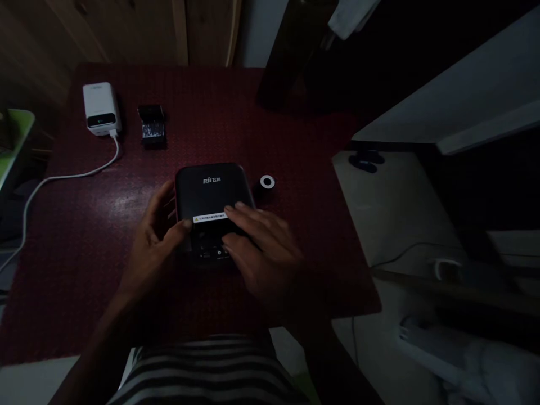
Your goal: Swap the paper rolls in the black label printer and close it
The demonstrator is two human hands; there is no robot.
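A black box-shaped device (213,197), which looks like a label printer, lies on the dark red table. Pale lettering marks its lid, and a white warning strip (206,217) crosses the lid's near edge above a small button panel (205,255). My left hand (158,239) grips the device's left side, thumb on the near left corner and fingers along the edge. Across the right part of the lid lies my right hand (264,239), fingers stretched out and thumb apart from them over the button panel.
A small roll with a white ring end (267,181) stands right of the device. Farther back are a shiny black ribbon roll (152,125) and a white power bank (100,107) with a white cable (80,175). Slippers (365,161) lie on the floor beyond the table's right edge.
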